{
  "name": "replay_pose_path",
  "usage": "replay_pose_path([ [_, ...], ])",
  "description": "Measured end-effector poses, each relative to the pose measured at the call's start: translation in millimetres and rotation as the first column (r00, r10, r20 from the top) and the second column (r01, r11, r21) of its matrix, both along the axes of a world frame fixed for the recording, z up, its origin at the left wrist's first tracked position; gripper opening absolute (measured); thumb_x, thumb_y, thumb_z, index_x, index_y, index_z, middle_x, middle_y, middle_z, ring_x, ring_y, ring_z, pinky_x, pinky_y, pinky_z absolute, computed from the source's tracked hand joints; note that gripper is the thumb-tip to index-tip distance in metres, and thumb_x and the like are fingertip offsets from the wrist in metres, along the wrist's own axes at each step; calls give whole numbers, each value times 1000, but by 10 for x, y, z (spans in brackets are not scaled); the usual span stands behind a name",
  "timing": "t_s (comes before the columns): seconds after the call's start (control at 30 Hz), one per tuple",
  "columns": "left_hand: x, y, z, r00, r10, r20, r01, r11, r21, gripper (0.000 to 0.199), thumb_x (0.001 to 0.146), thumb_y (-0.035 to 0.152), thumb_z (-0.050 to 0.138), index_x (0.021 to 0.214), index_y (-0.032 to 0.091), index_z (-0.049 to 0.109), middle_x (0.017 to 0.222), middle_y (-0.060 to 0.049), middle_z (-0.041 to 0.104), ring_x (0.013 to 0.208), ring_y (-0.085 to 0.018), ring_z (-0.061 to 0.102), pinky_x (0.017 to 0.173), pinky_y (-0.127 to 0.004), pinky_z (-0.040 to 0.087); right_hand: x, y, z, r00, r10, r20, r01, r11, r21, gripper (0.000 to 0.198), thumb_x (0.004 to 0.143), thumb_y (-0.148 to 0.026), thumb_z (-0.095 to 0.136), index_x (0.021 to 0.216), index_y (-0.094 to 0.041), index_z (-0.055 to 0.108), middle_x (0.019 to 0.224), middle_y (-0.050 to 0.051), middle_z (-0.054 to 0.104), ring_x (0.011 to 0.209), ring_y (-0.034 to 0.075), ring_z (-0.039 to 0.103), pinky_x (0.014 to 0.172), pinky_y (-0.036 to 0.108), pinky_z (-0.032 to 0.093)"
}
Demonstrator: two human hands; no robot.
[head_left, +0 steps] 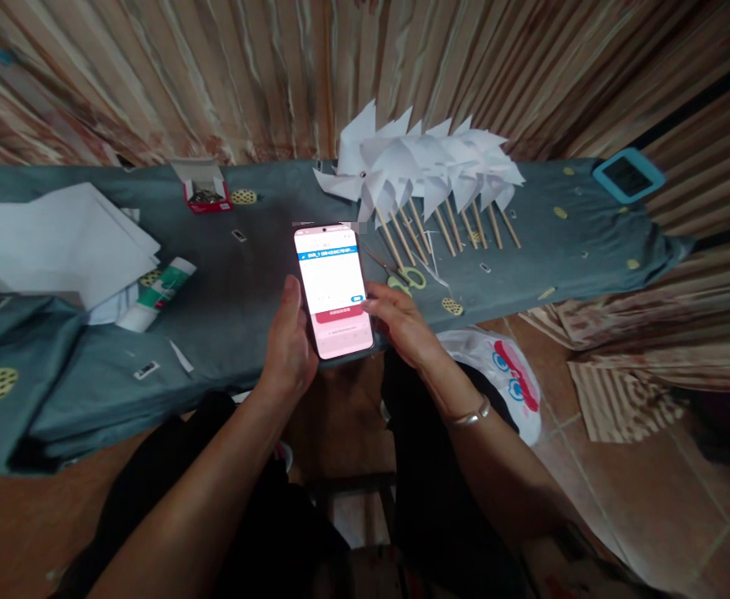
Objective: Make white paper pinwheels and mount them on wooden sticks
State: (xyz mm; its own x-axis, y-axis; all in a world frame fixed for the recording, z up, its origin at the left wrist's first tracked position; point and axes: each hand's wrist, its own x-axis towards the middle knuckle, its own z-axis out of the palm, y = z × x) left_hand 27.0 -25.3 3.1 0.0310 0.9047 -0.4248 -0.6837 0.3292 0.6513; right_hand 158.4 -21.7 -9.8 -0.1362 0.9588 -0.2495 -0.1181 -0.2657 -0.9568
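A lit smartphone is upright in front of me, above the table's near edge. Its screen shows a white pop-up with a blue bar over a pink page. My left hand is closed around the phone's left side, thumb along the edge. On the other side, my right hand grips the lower right edge, a fingertip beside a small blue button; its other fingers are partly hidden. Just beyond that hand lie green-handled scissors. Several white paper pinwheels on wooden sticks lie overlapped in a row behind them.
The table has a grey-green cloth. On the left are white paper sheets, a green-and-white tube and an open red box of small metal pieces. A blue-framed device sits far right. A white bag stands below; curtains hang behind.
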Motion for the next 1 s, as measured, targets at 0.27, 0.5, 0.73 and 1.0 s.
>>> replay_pose_path([
  [0.27, 21, -20, -8, 999, -32, -28, 32, 999, 4, 48, 97, 46, 38, 129, 17, 60, 121, -8, 70, 122, -30, 59, 99, -45, 52, -6, 18, -22, 1000, -10, -5, 10, 1000, 20, 21, 67, -38, 64, 82, -24, 68, 84, -3, 74, 84, 20, 67, 78, 32, 51],
  [0.5, 22, -16, -59, 999, -35, 0, 35, 999, 35, 49, 97, 47, 39, 127, 14, 60, 122, -11, 69, 121, -30, 60, 102, -46, 49, -19, 18, -6, 1000, -24, 0, 24, 999, 34, 18, 67, -36, 62, 80, -25, 68, 81, -4, 74, 82, 20, 67, 75, 31, 51],
  [0.73, 14, -16, -70, 1000, -26, -3, 26, 999, 35, 44, 96, 47, 41, 114, 16, 67, 120, -10, 70, 122, -29, 59, 102, -39, 49, -4, 18, -67, 998, -61, 11, 60, 998, 35, 18, 68, -34, 59, 80, -24, 68, 79, -4, 74, 79, 19, 67, 76, 31, 50],
  [1.0, 17, -16, -73, 998, -37, 42, 36, 999, 40, 48, 95, 49, 44, 122, 14, 63, 122, -12, 69, 117, -29, 63, 103, -43, 48, -13, 21, -50, 998, -55, 34, 54, 998, 34, 18, 68, -35, 59, 80, -24, 67, 79, -3, 73, 82, 20, 66, 75, 32, 50],
])
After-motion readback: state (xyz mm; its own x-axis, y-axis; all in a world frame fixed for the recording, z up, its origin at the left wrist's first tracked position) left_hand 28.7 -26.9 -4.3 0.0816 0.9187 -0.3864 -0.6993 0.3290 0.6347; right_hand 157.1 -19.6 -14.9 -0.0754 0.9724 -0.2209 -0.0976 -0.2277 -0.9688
